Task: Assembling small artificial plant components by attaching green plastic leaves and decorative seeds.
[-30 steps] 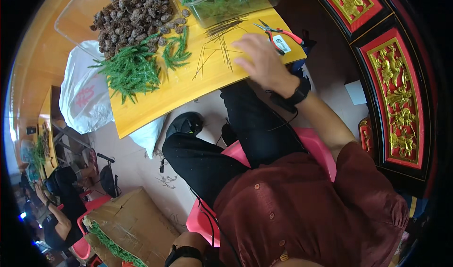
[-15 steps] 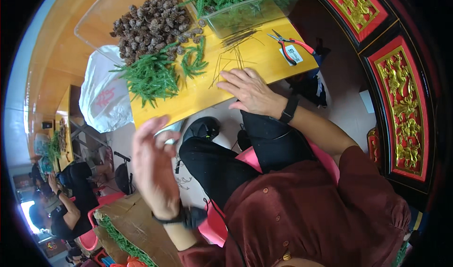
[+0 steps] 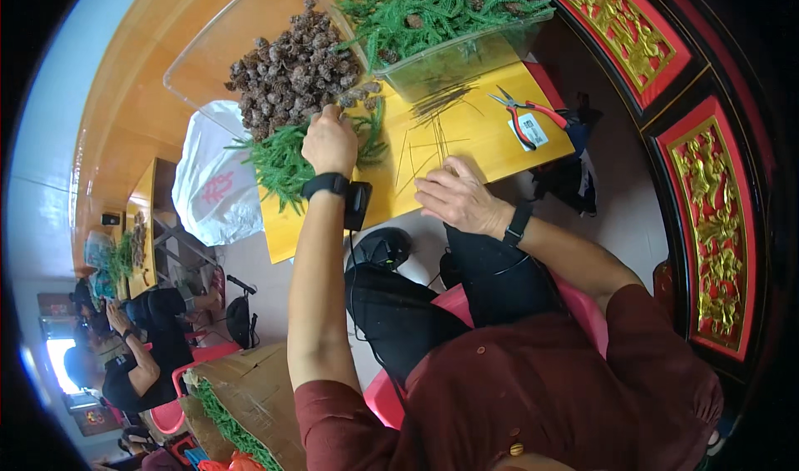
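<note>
My left hand point(image 3: 330, 145) reaches to the far side of the green artificial pine sprigs point(image 3: 279, 161). Its fingers are curled down at the edge of the brown pine cones point(image 3: 291, 73), and whatever they grip is hidden. On the yellow table point(image 3: 384, 192), my right hand point(image 3: 460, 198) rests near the front edge with bent fingers drawn together. Thin brown wires point(image 3: 441, 138) run up to its fingertips; whether it pinches one I cannot tell. More wires point(image 3: 441, 99) lie bundled farther back.
Red-handled pliers point(image 3: 533, 117) lie on a white label at the table's right. A clear bin point(image 3: 466, 59) of green sprigs stands behind. Left are a white plastic bag point(image 3: 216, 180) and an open cardboard box point(image 3: 258, 396). Another person point(image 3: 141, 363) sits far left.
My left hand has moved from beside the table's front edge up and forward to the cones and sprigs. My right hand's fingers, spread over the wires before, are now bent in.
</note>
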Demonstrator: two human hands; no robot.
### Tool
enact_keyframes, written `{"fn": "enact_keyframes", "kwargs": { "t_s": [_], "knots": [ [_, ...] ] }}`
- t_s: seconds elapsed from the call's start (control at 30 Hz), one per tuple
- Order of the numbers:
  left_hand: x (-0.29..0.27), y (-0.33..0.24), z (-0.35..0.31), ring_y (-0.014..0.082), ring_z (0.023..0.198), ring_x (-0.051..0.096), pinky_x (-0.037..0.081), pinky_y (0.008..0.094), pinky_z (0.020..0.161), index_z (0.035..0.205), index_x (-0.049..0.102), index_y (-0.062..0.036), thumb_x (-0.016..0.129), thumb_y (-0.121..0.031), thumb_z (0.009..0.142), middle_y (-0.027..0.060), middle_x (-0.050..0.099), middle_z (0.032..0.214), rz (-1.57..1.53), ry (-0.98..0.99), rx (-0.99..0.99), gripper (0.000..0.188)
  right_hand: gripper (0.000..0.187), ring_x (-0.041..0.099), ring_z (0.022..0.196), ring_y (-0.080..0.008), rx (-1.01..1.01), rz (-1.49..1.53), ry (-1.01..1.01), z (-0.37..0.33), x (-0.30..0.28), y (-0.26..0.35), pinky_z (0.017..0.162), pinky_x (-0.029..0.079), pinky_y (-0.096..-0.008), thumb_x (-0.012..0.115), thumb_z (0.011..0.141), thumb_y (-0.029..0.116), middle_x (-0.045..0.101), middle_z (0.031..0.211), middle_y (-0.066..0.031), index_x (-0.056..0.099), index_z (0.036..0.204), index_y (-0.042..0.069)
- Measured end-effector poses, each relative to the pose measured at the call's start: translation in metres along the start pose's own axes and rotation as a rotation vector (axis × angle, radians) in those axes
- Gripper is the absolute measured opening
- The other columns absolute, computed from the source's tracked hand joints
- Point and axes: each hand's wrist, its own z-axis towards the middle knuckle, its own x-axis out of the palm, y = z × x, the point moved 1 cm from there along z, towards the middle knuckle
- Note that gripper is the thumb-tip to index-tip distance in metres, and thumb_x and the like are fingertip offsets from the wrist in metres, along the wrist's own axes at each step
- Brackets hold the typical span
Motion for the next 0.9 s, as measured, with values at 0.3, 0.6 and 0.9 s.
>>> {"fn": "enact_keyframes", "kwargs": {
  "t_s": [0.3, 0.6, 0.9],
  "knots": [
    [0.056, -0.008, 0.055, 0.0346, 0.081, 0.068, 0.053, 0.044, 0.071, 0.089, 0.068, -0.008, 0.059, -0.027, 0.084, 0.0161, 0.07, 0.083, 0.298, 0.099, -0.075, 0.021, 0.01, 0.061, 0.087, -0.0172, -0.059, 0.038, -0.078, 0.003, 0.012, -0.046, 0.089, 0.042, -0.0418, 0.067, 0.078, 0.016, 0.067, 0.097, -0.0044, 0.066, 0.085, 0.009],
    [0.039, 0.007, 0.051, 0.0272, 0.082, 0.069, 0.054, 0.0391, 0.07, 0.092, 0.071, -0.0122, 0.065, -0.031, 0.08, 0.0113, 0.071, 0.085, 0.062, 0.004, -0.116, 0.023, 0.008, 0.061, 0.07, -0.0213, 0.386, 0.108, -0.333, 0.057, -0.017, -0.078, 0.072, 0.041, -0.0367, 0.065, 0.085, 0.017, 0.065, 0.075, -0.0028, 0.064, 0.083, 0.01],
    [-0.021, 0.048, -0.002, 0.0127, 0.069, 0.063, 0.048, 0.0204, 0.064, 0.107, 0.06, 0.0055, 0.063, -0.009, 0.088, 0.0064, 0.065, 0.086, -1.144, -0.112, -0.238, 0.024, 0.014, 0.058, 0.064, -0.027, 0.434, 0.084, -0.248, 0.085, -0.009, -0.045, 0.067, 0.039, -0.0369, 0.065, 0.087, 0.02, 0.062, 0.068, -0.0069, 0.06, 0.083, 0.007]
  ]
}}
